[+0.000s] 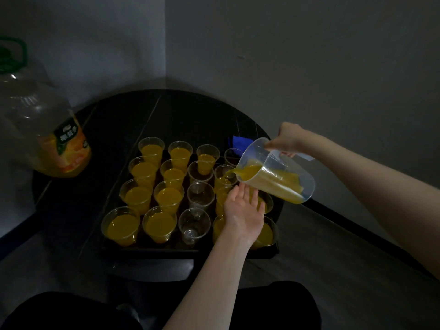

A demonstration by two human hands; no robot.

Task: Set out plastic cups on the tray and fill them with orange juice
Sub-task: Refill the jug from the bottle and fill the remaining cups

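A dark tray on the round black table carries several clear plastic cups in rows. Most hold orange juice, such as a full cup at the front left. Three cups in the third column are empty, among them one at the front. My right hand grips the handle of a clear jug, tilted left, and juice runs from its spout into a cup. My left hand hovers flat over the right-hand cups, fingers straight, just under the jug.
A large juice bottle with a green cap stands on the table's left edge, nearly empty. A blue object lies behind the tray. Grey walls meet in a corner behind the table. My dark-clothed legs are below.
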